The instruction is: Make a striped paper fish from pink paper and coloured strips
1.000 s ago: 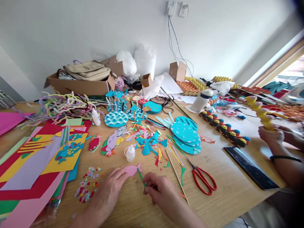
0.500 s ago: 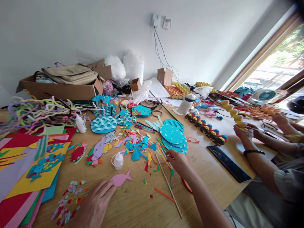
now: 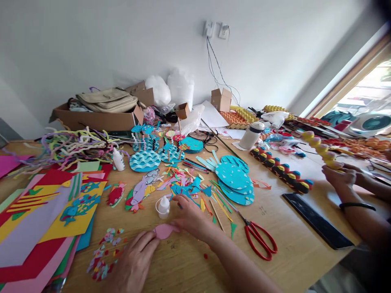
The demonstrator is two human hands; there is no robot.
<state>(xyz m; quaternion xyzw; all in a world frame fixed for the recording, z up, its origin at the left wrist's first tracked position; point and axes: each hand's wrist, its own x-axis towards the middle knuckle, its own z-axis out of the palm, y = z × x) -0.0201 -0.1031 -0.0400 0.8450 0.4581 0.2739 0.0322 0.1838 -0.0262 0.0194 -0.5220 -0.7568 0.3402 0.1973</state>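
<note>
My left hand rests on the table at lower centre, its fingertips closed on the head end of a pink paper fish. My right hand reaches in from the right, thumb by the fish's tail and index finger stretched toward a small white glue bottle. Its fingers are apart, and it appears to hold nothing. The tail is partly hidden by this thumb. Left of my left hand lie small confetti pieces. Red-handled scissors lie right of my right forearm.
Coloured paper sheets cover the left side. Paper scraps, blue discs and finished paper fish lie beyond my hands. A black phone is at right, where another person's hands hold a yellow egg-carton strip.
My right hand has moved left from beside the blue discs to the glue bottle and the fish's tail, uncovering the scissors. My left hand stays on the fish. The view has shifted left.
</note>
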